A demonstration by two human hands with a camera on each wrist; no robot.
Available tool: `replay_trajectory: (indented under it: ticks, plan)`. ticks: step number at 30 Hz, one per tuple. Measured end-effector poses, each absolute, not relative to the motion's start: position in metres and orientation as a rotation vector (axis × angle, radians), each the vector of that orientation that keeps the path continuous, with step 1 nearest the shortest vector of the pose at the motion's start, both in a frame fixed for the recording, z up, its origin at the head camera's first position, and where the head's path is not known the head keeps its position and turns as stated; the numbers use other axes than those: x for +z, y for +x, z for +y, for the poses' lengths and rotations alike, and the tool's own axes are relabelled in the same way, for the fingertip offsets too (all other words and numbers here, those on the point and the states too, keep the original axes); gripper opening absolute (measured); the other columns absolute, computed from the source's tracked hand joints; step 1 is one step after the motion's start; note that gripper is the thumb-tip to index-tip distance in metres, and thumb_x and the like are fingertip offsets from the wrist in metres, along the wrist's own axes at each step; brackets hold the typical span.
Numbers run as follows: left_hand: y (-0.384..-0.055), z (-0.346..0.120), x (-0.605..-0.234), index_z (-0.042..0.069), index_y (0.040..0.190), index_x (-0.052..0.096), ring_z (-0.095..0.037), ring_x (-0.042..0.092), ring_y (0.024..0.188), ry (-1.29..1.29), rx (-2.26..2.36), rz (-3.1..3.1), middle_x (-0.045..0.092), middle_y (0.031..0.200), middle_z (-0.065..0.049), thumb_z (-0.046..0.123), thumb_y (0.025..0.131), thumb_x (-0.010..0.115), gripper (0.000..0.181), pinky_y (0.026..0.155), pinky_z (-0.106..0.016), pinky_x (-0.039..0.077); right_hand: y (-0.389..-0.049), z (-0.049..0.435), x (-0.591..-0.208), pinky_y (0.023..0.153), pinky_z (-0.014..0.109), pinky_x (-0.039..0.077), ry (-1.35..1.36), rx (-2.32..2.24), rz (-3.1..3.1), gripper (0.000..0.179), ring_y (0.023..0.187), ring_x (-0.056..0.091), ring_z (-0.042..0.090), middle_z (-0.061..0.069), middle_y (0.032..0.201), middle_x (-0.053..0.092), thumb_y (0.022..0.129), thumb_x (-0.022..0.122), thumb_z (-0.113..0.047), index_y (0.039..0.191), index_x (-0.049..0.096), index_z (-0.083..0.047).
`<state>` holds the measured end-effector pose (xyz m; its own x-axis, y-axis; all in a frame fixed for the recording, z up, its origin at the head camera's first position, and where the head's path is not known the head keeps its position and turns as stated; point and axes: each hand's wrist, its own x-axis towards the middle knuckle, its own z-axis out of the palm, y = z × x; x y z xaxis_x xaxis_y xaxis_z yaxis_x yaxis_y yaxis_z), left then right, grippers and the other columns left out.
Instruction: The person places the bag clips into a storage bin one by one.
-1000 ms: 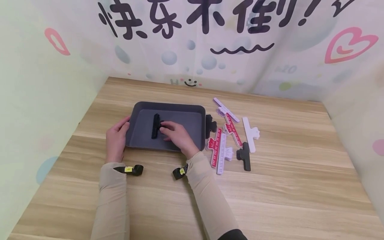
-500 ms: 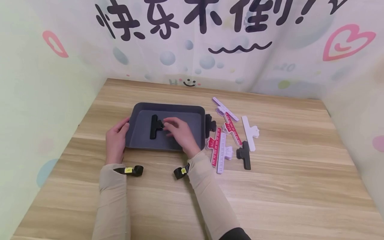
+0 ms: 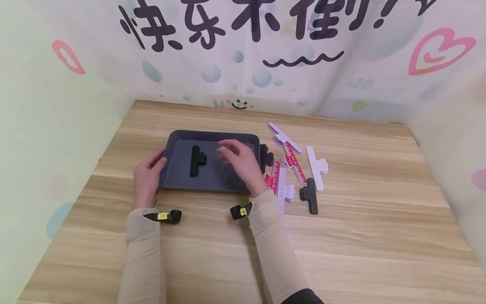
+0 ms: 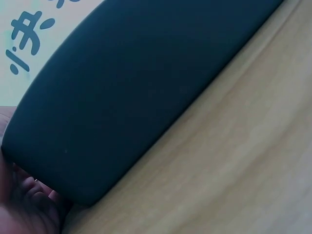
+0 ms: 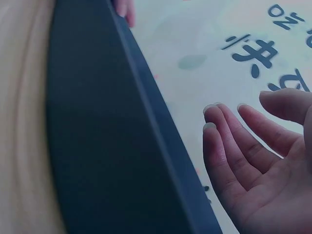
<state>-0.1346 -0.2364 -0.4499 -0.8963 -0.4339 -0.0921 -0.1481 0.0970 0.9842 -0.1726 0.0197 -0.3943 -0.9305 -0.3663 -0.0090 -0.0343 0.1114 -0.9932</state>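
Withdrawing, loose and empty, right grip (image 3: 243, 164) is leaving the black clip (image 3: 195, 161) seemingly placed inside the tray (image 3: 176, 166) left grip (image 3: 147, 179) is holding.

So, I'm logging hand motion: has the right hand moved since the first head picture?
Yes. Against the dark gray tray, the right hand has moved rightward, its fingers now apart from the black clip inside.
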Motion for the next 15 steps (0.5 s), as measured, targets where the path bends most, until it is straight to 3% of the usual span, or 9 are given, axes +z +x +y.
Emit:
replay_trajectory:
  ticks: [5,15]
  plan:
    - [-0.134,-0.237,-0.452,0.021,0.121,0.058,-0.009,0.044,0.113,0.584,-1.911,-2.151,0.052,0.125,0.002,0.026,0.087,0.059,0.034,0.096,-0.028,0.035,-0.181,0.033,-0.402,0.078,0.033,0.049,-0.367,-1.955,2.176,0.032,0.09,0.06,0.019,0.011,0.106,0.062,0.09,0.054,-0.028,0.117,0.056,-0.01]
    - [-0.135,-0.238,-0.452,0.02,0.12,0.058,-0.008,0.045,0.113,0.571,-1.915,-2.135,0.053,0.125,0.003,0.027,0.086,0.059,0.035,0.096,-0.028,0.035,-0.186,0.064,-0.398,0.079,0.038,0.048,-0.2,-2.139,2.154,0.031,0.091,0.059,0.028,0.009,0.101,0.063,0.089,0.055,-0.028,0.115,0.057,-0.011]
